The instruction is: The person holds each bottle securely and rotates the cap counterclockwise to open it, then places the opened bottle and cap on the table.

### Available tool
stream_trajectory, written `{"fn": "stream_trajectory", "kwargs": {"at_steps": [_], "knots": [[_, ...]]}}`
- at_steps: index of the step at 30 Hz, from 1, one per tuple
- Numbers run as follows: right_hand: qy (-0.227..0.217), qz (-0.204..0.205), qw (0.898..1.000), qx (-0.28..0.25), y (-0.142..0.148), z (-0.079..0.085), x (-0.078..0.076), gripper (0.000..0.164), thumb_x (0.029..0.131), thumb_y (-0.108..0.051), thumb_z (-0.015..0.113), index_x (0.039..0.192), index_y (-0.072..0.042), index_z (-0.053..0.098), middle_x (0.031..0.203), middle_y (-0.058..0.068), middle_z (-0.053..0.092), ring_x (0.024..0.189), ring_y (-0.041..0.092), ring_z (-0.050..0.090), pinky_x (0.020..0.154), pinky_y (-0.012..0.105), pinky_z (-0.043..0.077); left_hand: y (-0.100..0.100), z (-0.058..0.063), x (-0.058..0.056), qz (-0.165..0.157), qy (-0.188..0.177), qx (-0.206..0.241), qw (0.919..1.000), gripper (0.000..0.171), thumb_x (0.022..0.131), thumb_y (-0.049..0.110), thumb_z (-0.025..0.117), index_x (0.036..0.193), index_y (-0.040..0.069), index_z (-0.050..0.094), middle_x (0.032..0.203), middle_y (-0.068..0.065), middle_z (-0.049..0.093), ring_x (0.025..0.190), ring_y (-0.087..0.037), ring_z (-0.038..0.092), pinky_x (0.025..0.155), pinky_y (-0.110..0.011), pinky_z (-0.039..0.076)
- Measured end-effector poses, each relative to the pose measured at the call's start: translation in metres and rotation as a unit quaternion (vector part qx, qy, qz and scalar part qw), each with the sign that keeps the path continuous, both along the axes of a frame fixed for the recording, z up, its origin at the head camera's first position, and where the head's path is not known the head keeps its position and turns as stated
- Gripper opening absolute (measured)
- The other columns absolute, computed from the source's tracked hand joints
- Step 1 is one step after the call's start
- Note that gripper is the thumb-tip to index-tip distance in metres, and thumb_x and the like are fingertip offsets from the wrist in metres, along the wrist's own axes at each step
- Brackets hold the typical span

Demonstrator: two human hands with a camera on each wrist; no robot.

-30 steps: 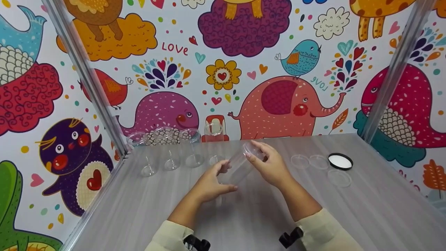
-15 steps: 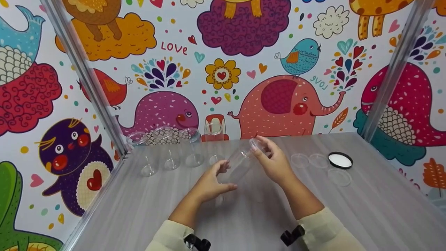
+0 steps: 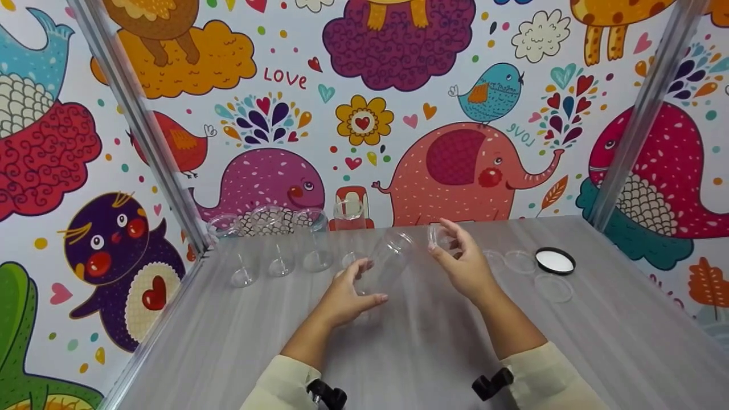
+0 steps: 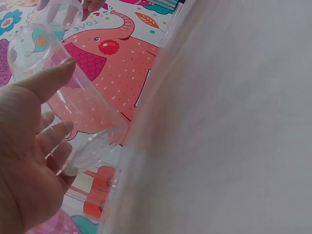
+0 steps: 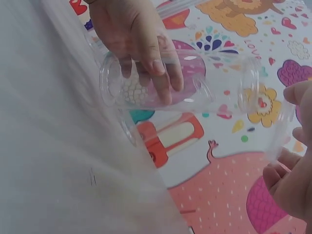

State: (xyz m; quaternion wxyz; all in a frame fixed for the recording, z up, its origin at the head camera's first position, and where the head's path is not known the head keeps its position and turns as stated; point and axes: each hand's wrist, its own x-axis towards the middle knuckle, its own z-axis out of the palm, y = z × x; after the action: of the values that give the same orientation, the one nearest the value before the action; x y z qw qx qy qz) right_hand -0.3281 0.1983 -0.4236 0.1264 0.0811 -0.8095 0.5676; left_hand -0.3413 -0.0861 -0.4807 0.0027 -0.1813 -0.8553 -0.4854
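Note:
My left hand (image 3: 344,299) grips a clear plastic jar (image 3: 393,259) above the table, tilted with its mouth up and to the right. In the left wrist view the thumb and fingers wrap round the jar's wall (image 4: 90,105). My right hand (image 3: 470,270) pinches a clear round lid (image 3: 434,236) at its edge, just to the right of the jar's mouth. A gap separates lid and jar. In the right wrist view the jar's mouth (image 5: 251,83) is uncovered, and the lid (image 5: 282,127) stands on edge in the fingers.
Several clear jars stand in a row at the back left of the table (image 3: 228,353), among them one at the far left (image 3: 244,277). Clear lids (image 3: 553,288) and a black-rimmed white lid (image 3: 555,260) lie at the right. A patterned wall (image 3: 364,171) closes off the back.
The right hand has lifted the lid off the jar's mouth and moved it to the right. The left hand still holds the jar in nearly the same place.

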Motion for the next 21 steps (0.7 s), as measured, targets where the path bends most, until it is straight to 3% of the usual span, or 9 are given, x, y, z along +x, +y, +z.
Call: {"fn": "stream_trajectory", "kwargs": {"at_steps": [4, 10, 16, 21], "knots": [[-0.039, -0.014, 0.999, 0.004, 0.019, -0.003, 0.004, 0.074, 0.098, -0.038, 0.077, 0.163, -0.028, 0.042, 0.156, 0.01, 0.052, 0.13, 0.032, 0.058, 0.097, 0.037, 0.061, 0.009, -0.002, -0.006, 0.007, -0.01, 0.017, 0.9998, 0.086, 0.087, 0.038, 0.089, 0.158, 0.015, 0.047, 0.16, -0.009, 0.057, 0.148, -0.037, 0.051, 0.122, -0.062, 0.044], [-0.091, -0.046, 0.994, 0.024, 0.054, -0.01, 0.006, 0.085, 0.094, -0.037, 0.082, 0.165, -0.02, 0.038, 0.158, 0.017, 0.048, 0.143, 0.039, 0.054, 0.111, 0.051, 0.058, 0.03, -0.004, -0.018, 0.035, -0.028, 0.034, 0.9984, 0.091, 0.086, 0.04, 0.09, 0.16, 0.013, 0.045, 0.159, -0.009, 0.058, 0.15, -0.036, 0.052, 0.124, -0.059, 0.044], [-0.153, -0.065, 0.984, 0.058, 0.086, -0.018, 0.001, 0.096, 0.091, -0.038, 0.083, 0.169, -0.016, 0.032, 0.17, 0.023, 0.033, 0.152, 0.045, 0.043, 0.118, 0.057, 0.051, 0.051, -0.005, -0.038, 0.062, -0.061, 0.047, 0.9951, 0.096, 0.086, 0.042, 0.09, 0.164, 0.015, 0.04, 0.165, -0.006, 0.053, 0.155, -0.032, 0.048, 0.128, -0.054, 0.04], [-0.192, -0.062, 0.976, 0.082, 0.108, -0.023, -0.004, 0.097, 0.093, -0.039, 0.083, 0.169, -0.012, 0.03, 0.174, 0.023, 0.032, 0.158, 0.047, 0.036, 0.124, 0.06, 0.044, 0.062, -0.008, -0.057, 0.081, -0.089, 0.064, 0.9907, 0.094, 0.089, 0.039, 0.088, 0.165, 0.015, 0.037, 0.168, -0.007, 0.049, 0.158, -0.032, 0.044, 0.129, -0.052, 0.039]]}}
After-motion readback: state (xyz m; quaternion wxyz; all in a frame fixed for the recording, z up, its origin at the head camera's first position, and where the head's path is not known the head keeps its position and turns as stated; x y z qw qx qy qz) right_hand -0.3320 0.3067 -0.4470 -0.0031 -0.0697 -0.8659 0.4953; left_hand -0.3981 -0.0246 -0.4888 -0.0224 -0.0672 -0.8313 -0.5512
